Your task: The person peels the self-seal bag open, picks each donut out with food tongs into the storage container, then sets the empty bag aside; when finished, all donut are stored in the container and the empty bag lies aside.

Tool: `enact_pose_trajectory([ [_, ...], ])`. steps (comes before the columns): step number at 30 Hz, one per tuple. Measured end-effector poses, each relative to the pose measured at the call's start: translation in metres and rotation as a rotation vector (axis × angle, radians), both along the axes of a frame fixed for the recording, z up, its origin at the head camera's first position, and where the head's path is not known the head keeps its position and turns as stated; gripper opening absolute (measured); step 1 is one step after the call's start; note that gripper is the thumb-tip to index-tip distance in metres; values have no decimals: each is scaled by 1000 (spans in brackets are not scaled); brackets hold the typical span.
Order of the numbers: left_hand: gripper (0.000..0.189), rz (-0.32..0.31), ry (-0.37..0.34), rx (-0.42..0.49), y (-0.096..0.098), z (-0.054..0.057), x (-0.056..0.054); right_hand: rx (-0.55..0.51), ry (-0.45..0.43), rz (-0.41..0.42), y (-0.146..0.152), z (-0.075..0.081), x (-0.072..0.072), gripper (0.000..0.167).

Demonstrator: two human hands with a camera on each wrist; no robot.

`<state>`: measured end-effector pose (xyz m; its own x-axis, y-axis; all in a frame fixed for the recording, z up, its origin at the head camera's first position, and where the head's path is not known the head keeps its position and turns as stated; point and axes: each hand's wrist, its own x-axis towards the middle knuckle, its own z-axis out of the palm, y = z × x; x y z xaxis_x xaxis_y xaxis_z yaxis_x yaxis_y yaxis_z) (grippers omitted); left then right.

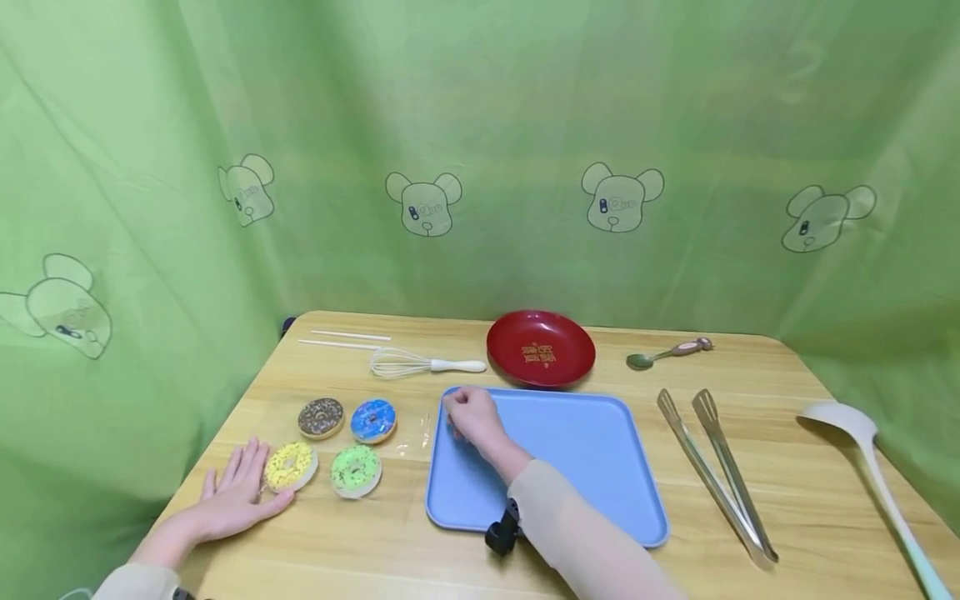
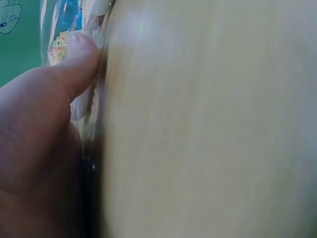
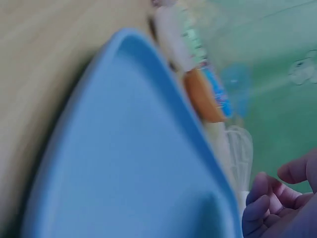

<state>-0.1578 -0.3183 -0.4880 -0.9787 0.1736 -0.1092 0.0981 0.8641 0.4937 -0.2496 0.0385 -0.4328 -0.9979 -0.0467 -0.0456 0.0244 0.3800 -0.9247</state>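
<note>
Resting the left hand (image 1: 228, 500) flat and open on the near wooden tabletop (image 1: 450, 567), with straight, spread fingers, just beside a yellow doughnut (image 1: 281, 463) and seemingly steadying the clear wrap (image 2: 89, 15) by it. Moving right, finding a green doughnut (image 1: 345, 480), with brown (image 1: 311, 421) and blue doughnuts (image 1: 379, 430) lying just behind. Holding the right hand (image 1: 476, 418) curled over the far-left part of a light-blue tray (image 1: 570, 433), with a sleeve (image 1: 570, 525) crossing its near rim (showing a small reddish patch beneath the fingers, too hidden for naming or for telling of any grip). Probably setting something down or working by that corner; next calling, in all likelihood, for loosening the fingers and lifting over the raised rim without dragging the wrap. Offering open room across the tray's right half, with tongs (image 1: 729, 454) lying just past its right rim and a ladle (image 1: 847, 417) farther right. Meeting tighter limits beyond: a whisk (image 1: 457, 366), a red plate (image 1: 510, 342) sitting just behind the far rim, a spoon (image 1: 641, 362), two white chopsticks (image 1: 345, 344) near the back edge, and finally a green curtain (image 1: 525, 267) hanging close behind the table.
</note>
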Motion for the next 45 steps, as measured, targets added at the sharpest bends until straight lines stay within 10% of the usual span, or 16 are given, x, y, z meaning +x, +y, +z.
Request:
enact_pose_trajectory([
  [26, 99, -40, 166, 6, 36, 40, -1, -44, -42, 2, 148, 36, 46, 29],
  [45, 86, -235, 301, 8, 102, 70, -16, 68, -32, -109, 284, 35, 81, 58],
])
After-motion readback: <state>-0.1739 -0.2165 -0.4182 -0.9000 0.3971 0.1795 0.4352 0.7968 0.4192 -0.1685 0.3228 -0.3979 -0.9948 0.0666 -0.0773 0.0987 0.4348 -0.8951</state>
